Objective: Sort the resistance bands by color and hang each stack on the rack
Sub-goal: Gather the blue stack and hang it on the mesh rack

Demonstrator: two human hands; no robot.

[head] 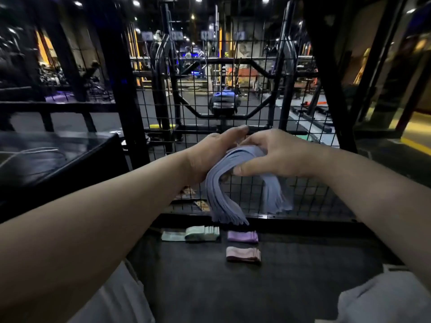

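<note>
Right hand (275, 155) pinches blue band stack (224, 194) at the mesh rack (256, 101), left hand (217, 150) presses it flat-fingered; keep loops aligned, hook all before letting go.

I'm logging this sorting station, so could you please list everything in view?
blue bands: one stack, blue, draped between both hands
green bands: one stack, pale green, on the black surface, left
purple bands: one stack, purple, right of the green
pink bands: one stack, pink, nearer than the purple
mesh panel: one, black, behind the bands
left hand: one, rests against the blue bands
right hand: one, pinches the blue bands
</note>
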